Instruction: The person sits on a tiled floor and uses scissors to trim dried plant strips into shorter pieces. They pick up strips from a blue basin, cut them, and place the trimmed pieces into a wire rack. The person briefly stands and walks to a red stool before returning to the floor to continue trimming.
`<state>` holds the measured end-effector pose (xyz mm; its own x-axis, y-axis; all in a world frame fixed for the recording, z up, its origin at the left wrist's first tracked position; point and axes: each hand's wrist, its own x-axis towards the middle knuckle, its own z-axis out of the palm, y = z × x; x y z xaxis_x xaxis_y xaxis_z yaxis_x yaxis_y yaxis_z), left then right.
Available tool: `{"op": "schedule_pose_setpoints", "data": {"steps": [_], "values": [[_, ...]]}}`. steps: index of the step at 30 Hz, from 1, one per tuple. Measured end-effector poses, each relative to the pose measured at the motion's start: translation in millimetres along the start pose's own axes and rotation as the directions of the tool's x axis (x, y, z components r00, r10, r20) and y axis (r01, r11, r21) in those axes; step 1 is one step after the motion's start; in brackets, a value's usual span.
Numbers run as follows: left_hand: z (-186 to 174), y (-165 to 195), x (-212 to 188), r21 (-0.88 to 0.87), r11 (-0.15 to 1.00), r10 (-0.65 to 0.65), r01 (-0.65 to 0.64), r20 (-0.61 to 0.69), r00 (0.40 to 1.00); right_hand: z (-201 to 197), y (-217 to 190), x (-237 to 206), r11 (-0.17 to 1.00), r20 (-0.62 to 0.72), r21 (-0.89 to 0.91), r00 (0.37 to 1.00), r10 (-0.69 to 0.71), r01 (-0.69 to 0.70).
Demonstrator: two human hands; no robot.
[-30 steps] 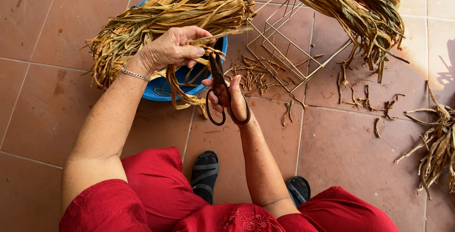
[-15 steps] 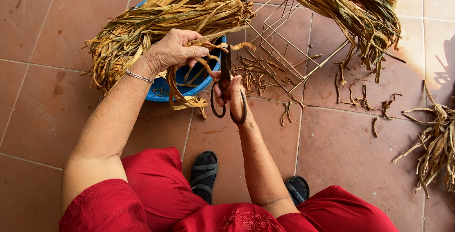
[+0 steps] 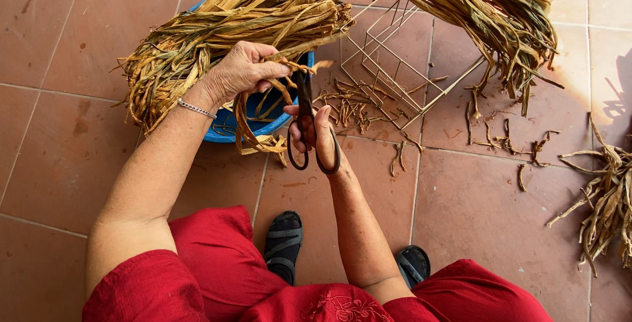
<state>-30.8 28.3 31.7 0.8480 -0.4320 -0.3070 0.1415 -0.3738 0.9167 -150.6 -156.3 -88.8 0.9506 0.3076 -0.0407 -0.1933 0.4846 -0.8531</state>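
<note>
Scissors (image 3: 308, 119) have swung from a slanted pose to nearly upright over the last second, blades now pointing up toward the centre top of the frame and meeting the strip ends pinched above them. Right hand (image 3: 320, 139) sits just below frame centre, clenched through the dark loop handles; blades look nearly closed on the leaf, though the exact gap is hard to read. Left hand (image 3: 242, 71), left of centre, has stayed on the bundle and grasps a few dried leaf strips (image 3: 263, 115), which loop down in front of the blue basin (image 3: 230, 131).

Main bundle of dried leaves (image 3: 224, 29) lies across the basin, upper left. Judgement: a trim of the strip ends is in progress, blade contact just made.

Cut scraps (image 3: 349, 101) are scattered on the tiled floor (image 3: 474, 217) right of the scissors. Wire rack (image 3: 395, 65) at upper centre carries a second bundle (image 3: 474, 13); a loose pile (image 3: 602, 197) sits at the right edge.
</note>
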Motion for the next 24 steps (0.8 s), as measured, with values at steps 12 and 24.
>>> {"op": "schedule_pose_setpoints", "data": {"steps": [12,24], "values": [[-3,-3,1,0.044,0.999,-0.008,0.005,0.061,0.998,-8,-1,1,0.999,0.024,-0.009,0.999,0.031,-0.031],[-2,2,-4,0.032,0.999,0.034,-0.035,0.033,0.999,-16,3,3,0.998,0.023,-0.028,0.998,0.053,-0.052]]}}
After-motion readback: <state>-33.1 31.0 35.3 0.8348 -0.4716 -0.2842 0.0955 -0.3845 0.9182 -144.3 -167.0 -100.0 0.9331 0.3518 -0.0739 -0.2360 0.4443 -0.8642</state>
